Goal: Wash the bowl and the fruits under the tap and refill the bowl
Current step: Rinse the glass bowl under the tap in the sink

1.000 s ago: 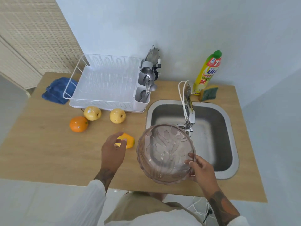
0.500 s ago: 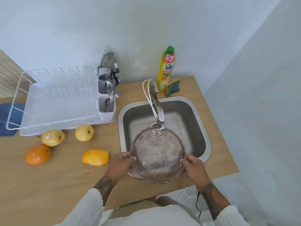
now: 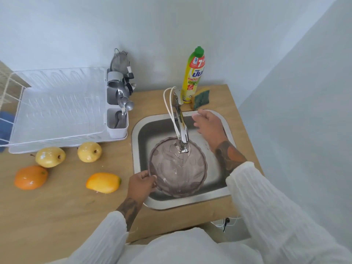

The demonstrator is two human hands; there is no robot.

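Bowl (image 3: 178, 166) held under tap (image 3: 182, 128) in sink (image 3: 219, 195)
Left hand (image 3: 142, 184) gripping the rim; right hand (image 3: 208, 123) loose-fingered, empty, near tap base

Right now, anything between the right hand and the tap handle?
Nothing visible. The right hand hovers open over the sink beside the tap, with a clear gap to the tap handle.

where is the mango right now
In the head view the mango lies on the wooden counter, left of the sink, near the left hand.
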